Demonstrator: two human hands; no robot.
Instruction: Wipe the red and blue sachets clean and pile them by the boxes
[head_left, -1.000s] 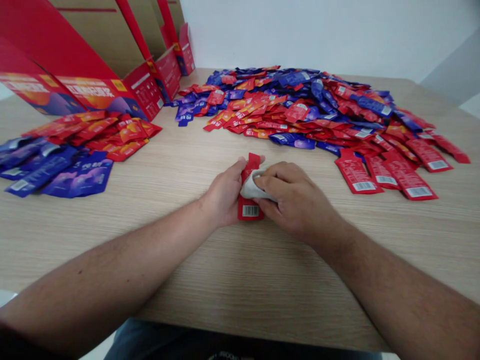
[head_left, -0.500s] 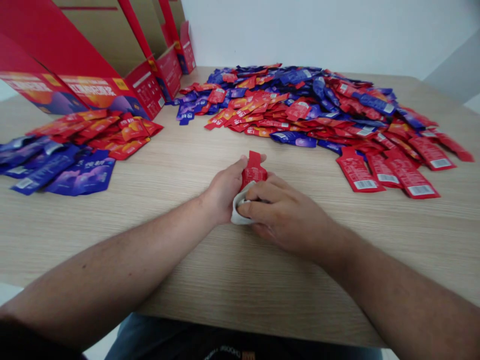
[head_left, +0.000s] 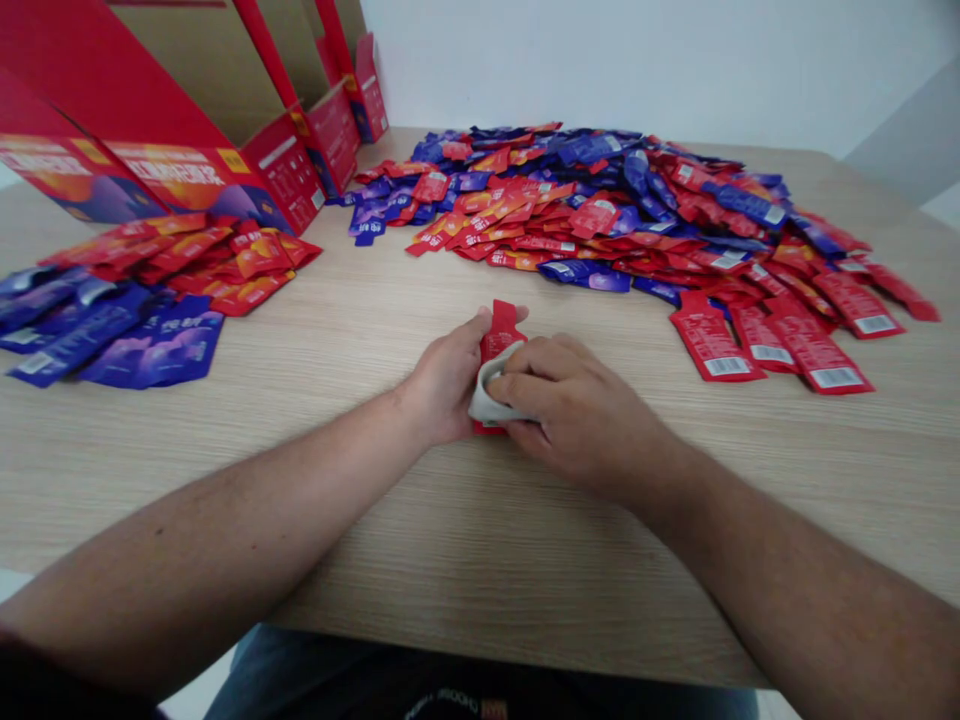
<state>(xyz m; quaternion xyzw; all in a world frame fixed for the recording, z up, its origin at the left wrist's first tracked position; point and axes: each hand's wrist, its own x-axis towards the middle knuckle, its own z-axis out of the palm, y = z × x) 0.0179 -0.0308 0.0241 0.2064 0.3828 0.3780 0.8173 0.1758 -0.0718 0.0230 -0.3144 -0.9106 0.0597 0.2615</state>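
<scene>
My left hand (head_left: 450,385) grips a red sachet (head_left: 501,325) from its left side, the narrow neck pointing away from me. A folded white cloth (head_left: 491,395) is pinched in my right hand (head_left: 574,400) and pressed against the printed face of that sachet. The cloth and fingers hide the sachet's middle; a strip of its bottom edge shows below the cloth. Both hands are over the middle of the wooden table (head_left: 480,560), close to its front.
A wide heap of red and blue sachets (head_left: 600,215) lies at the back, with several red sachets (head_left: 716,345) at its right front. Blue sachets (head_left: 154,345) and orange-red sachets (head_left: 247,260) are grouped at left. Open red cardboard boxes (head_left: 281,175) stand behind them.
My right hand and the cloth have moved slightly up along the sachet, uncovering its bottom edge. The left hand keeps its grip. The view has shifted a little.
</scene>
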